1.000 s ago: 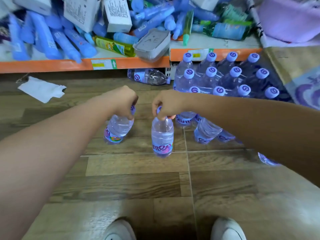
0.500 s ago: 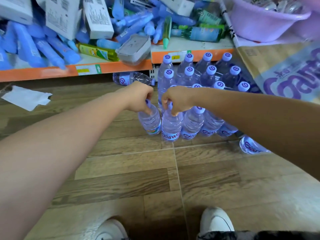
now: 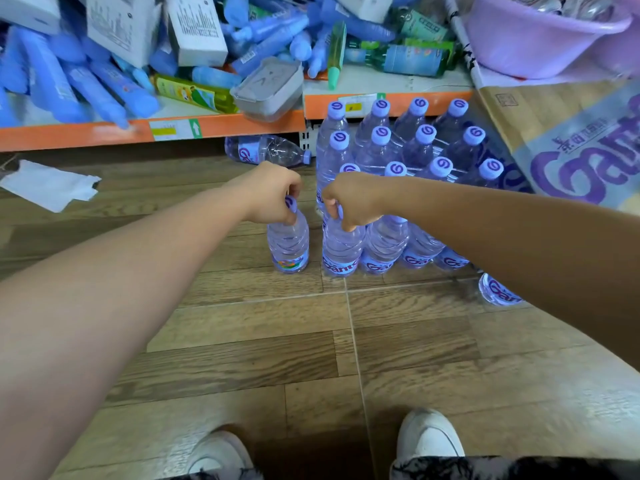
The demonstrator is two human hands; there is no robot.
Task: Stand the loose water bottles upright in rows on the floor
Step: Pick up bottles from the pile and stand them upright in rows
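Note:
My left hand grips the purple cap of an upright clear water bottle that stands on the wood-look floor. My right hand grips the neck of a second upright bottle, which stands at the left end of the front row. Behind and to the right, several purple-capped bottles stand in rows. One bottle lies on its side under the shelf edge. Another bottle shows partly below my right forearm.
An orange-edged low shelf holds a heap of blue tubes, boxes and a grey lidded container. A printed cardboard box and purple basin stand at right. White paper lies at left. My shoes are at the bottom.
Both hands carried their bottles away from me toward the standing rows. The left-hand bottle went from tilted to upright, and now stands a small gap left of the right-hand one.

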